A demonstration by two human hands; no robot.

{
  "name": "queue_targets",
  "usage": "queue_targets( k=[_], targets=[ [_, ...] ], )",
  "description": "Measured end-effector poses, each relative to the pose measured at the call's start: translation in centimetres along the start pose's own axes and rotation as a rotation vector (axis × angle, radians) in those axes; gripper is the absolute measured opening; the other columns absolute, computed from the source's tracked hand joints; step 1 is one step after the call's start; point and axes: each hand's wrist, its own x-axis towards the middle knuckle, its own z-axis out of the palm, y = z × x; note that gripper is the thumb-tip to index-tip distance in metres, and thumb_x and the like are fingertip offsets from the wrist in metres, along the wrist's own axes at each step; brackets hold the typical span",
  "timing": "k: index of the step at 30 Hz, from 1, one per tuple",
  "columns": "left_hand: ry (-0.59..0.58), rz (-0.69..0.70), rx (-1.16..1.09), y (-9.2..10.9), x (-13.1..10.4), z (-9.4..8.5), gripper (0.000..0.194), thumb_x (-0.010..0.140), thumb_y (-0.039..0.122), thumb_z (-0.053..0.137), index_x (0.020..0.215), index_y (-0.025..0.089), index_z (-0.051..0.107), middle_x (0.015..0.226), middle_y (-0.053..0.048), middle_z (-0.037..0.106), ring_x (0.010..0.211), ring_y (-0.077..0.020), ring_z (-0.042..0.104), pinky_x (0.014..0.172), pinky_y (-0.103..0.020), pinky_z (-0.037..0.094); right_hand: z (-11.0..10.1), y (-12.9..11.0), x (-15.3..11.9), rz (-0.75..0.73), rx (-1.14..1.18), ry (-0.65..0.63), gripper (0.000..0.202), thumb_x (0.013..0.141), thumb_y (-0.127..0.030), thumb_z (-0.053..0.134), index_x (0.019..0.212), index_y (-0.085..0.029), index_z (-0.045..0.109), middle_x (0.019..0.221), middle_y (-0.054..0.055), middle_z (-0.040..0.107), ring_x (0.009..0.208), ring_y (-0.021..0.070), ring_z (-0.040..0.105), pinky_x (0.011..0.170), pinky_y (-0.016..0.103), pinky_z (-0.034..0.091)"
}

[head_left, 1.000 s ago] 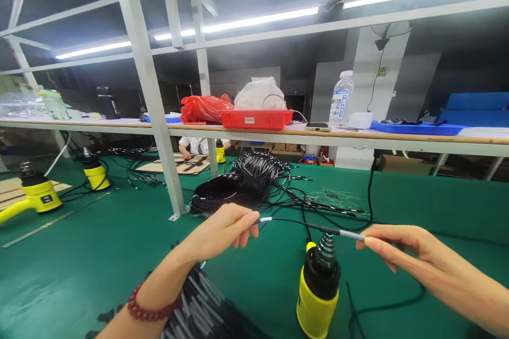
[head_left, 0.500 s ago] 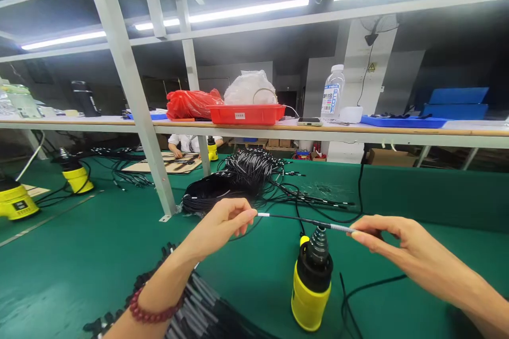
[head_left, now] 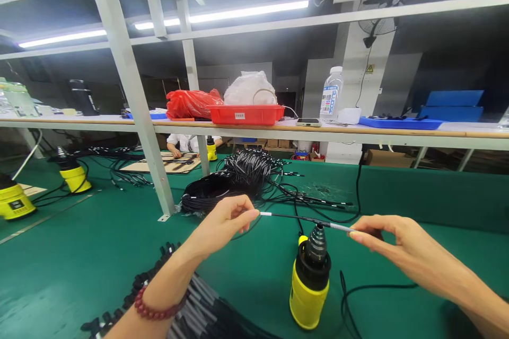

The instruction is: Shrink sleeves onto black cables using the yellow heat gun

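Counting yellow heat guns, we see four: one (head_left: 309, 280) upright before us on the green tabletop (head_left: 99, 254), two at far left, one beyond the post. Our left hand (head_left: 222, 222) and right hand (head_left: 392, 243) each pinch one end of a single black cable (head_left: 302, 219), fingers closed on it. Its long axis runs left to right, just above the nozzle.

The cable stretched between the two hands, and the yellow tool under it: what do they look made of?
The cable: thin, black, matte jacket, likely rubber or plastic, with pale sleeves near each hand, perhaps shrink tubing. The yellow tool: glossy yellow moulded plastic body, black collar, and a dark ribbed nozzle that looks metal, though I cannot be sure.
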Motion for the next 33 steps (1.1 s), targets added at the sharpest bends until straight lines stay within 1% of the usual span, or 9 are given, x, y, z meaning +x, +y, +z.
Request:
queue_targets(
  k=[3,5,8,12,18,22,26,29,33],
  targets=[
    [-0.005,0.000,0.055,-0.3,0.0,0.0,0.048,0.095,0.053,0.047,0.067,0.015,0.057,0.061,0.001,0.053,0.060,-0.0128,0.048,0.055,-0.023,0.034,-0.2,0.2,-0.2,0.043,0.018,-0.048,0.060,0.085,-0.074,0.038,0.083,-0.022,0.070,0.064,0.000,0.049,0.061,0.0158,0.040,0.056,0.027,0.031],
    [-0.002,0.011,0.067,-0.3,0.1,0.1,0.054,0.096,0.056,0.044,0.063,0.015,0.057,0.058,0.001,0.052,0.058,-0.0130,0.048,0.054,-0.023,0.034,-0.3,0.2,-0.3,0.063,0.030,-0.059,0.064,0.084,-0.076,0.035,0.085,-0.022,0.070,0.063,-0.001,0.046,0.061,0.0156,0.038,0.056,0.027,0.031],
    [0.020,0.036,0.067,-0.2,0.3,0.2,0.051,0.096,0.054,0.045,0.065,0.015,0.057,0.062,0.000,0.054,0.061,-0.0137,0.049,0.057,-0.024,0.037,-0.3,0.2,-0.4,0.049,0.027,-0.051,0.060,0.086,-0.073,0.036,0.082,-0.023,0.067,0.067,0.000,0.048,0.064,0.0158,0.039,0.059,0.028,0.031],
    [0.043,0.061,0.021,0.1,0.3,0.2,0.036,0.093,0.047,0.054,0.074,0.016,0.058,0.072,0.000,0.056,0.067,-0.0141,0.049,0.062,-0.024,0.039,0.0,0.3,-0.2,0.007,0.049,-0.005,0.050,0.086,-0.069,0.044,0.079,-0.023,0.063,0.074,-0.001,0.054,0.069,0.0163,0.041,0.061,0.028,0.030],
    [0.078,0.080,0.059,0.2,0.3,0.3,0.022,0.087,0.037,0.061,0.080,0.017,0.058,0.074,0.002,0.053,0.069,-0.0136,0.046,0.062,-0.023,0.035,0.1,0.6,0.2,-0.017,0.071,0.036,0.045,0.084,-0.065,0.051,0.075,-0.023,0.063,0.070,-0.001,0.052,0.069,0.0163,0.042,0.062,0.028,0.032],
    [0.037,0.072,0.061,0.3,0.3,0.5,0.037,0.094,0.045,0.052,0.071,0.016,0.057,0.068,0.001,0.053,0.066,-0.0141,0.048,0.061,-0.023,0.036,-0.3,0.6,0.0,0.055,0.038,-0.016,0.053,0.082,-0.071,0.046,0.079,-0.023,0.069,0.071,0.001,0.056,0.066,0.0168,0.043,0.058,0.028,0.032],
    [0.025,0.071,0.092,0.1,0.3,0.8,0.052,0.097,0.052,0.042,0.060,0.016,0.053,0.059,0.001,0.050,0.060,-0.0139,0.047,0.058,-0.024,0.034,-0.5,0.8,-0.2,0.072,0.024,-0.036,0.060,0.083,-0.073,0.040,0.083,-0.023,0.073,0.064,0.001,0.049,0.061,0.0164,0.040,0.055,0.027,0.032],
    [0.032,0.074,0.098,0.0,0.4,0.9,0.052,0.097,0.052,0.043,0.061,0.016,0.053,0.059,0.001,0.051,0.060,-0.0142,0.048,0.058,-0.024,0.035,-0.5,0.9,-0.3,0.050,0.017,-0.029,0.059,0.085,-0.072,0.039,0.082,-0.022,0.072,0.063,0.000,0.047,0.059,0.0157,0.038,0.054,0.027,0.032],
    [0.039,0.084,0.090,-0.1,0.5,0.9,0.040,0.095,0.046,0.050,0.068,0.017,0.056,0.067,0.000,0.054,0.067,-0.0151,0.049,0.061,-0.024,0.036,-0.6,1.1,-0.2,0.018,0.033,-0.005,0.052,0.085,-0.069,0.044,0.079,-0.023,0.069,0.069,0.001,0.054,0.065,0.0169,0.042,0.057,0.028,0.034]
  ],
)
